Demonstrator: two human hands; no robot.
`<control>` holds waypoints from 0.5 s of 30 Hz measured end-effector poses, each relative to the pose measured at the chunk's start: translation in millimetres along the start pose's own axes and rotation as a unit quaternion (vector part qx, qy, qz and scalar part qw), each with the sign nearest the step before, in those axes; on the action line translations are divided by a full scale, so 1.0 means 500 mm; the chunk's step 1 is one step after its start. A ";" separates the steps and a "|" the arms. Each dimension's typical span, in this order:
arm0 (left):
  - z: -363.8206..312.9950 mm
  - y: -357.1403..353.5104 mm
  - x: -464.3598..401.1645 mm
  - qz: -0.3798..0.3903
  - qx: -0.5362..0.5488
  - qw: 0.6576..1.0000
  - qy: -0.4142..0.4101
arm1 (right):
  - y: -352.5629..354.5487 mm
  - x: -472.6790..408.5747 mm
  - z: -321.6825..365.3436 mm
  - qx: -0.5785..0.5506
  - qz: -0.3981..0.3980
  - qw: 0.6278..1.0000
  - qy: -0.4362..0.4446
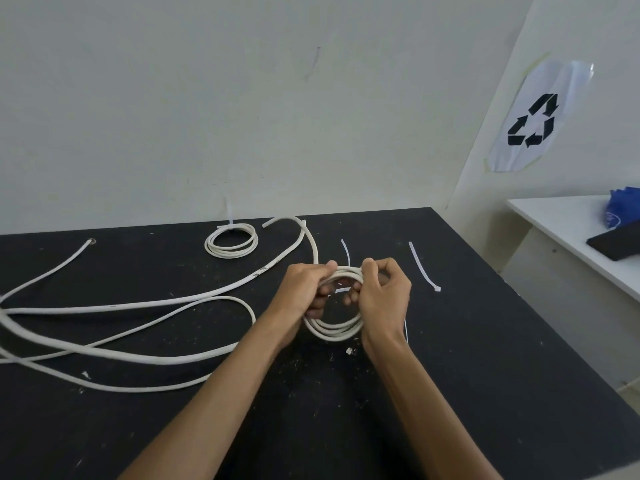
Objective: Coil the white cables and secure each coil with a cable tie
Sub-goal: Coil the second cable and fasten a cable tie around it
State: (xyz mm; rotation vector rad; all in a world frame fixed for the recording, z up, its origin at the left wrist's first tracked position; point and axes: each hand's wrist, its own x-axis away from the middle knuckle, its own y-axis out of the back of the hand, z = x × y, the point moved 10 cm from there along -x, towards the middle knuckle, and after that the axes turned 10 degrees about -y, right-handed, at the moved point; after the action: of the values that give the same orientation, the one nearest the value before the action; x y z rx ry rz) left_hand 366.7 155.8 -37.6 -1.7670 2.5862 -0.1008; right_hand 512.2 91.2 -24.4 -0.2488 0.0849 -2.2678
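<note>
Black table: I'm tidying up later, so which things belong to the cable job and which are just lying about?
Job:
coil in hand, gripped by left hand and right hand
tied coil
loose cables
spare tie

Lying about:
blue bag
black pad
recycling sign

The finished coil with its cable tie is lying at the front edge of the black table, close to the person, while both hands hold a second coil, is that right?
Not quite. In the head view the finished coil with its cable tie lies at the far edge of the black table, near the wall. Both hands, left and right, do hold a second coil.
</note>
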 end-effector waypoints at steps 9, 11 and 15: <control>-0.022 0.114 -0.014 -0.157 0.031 0.987 -0.013 | 0.007 -0.112 0.051 0.285 0.046 0.950 0.120; -0.027 0.135 -0.019 -0.164 0.020 0.986 -0.016 | -0.021 -0.135 0.048 0.398 0.078 0.899 0.165; -0.023 0.153 -0.030 -0.154 0.010 0.988 -0.014 | -0.082 -0.169 -0.003 0.562 0.145 0.795 0.177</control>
State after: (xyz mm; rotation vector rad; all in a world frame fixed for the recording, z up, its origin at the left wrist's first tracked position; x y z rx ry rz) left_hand 300.2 197.9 -31.1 -2.1295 2.2638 -0.1020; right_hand 535.1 181.9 -32.7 0.7704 -0.9443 -1.6697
